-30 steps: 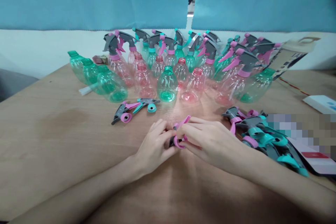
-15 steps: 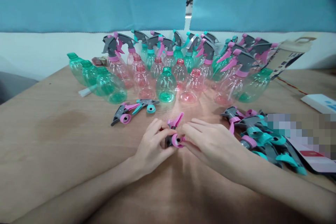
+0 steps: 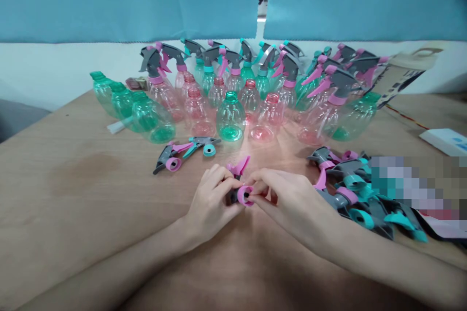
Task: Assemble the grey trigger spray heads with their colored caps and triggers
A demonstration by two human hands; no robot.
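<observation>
A grey and pink trigger spray head [image 3: 245,196] is held just above the table, its pink collar facing me. My left hand [image 3: 213,197] is closed around its grey body, and the pink trigger sticks up past the fingers. On the collar's right side, my right hand [image 3: 288,199] is pinched, thumb and fingertips at the rim and dark opening. Whether those fingertips also hold some small part is hidden. Beyond my left hand lie a pink-collared spray head [image 3: 170,159] and a teal-collared spray head [image 3: 204,146].
Several more spray heads [image 3: 365,194] are piled at the right. Across the back stand bottles, among them an uncapped green bottle [image 3: 231,119] and a pink bottle [image 3: 268,119], many others fitted with sprayers. A printed container [image 3: 401,75] leans at back right near a white box [image 3: 447,141].
My right fingers have shifted from covering the collar's upper right to pinching at its opening. The spray head has turned slightly, its trigger tipping left. My left hand keeps its hold.
</observation>
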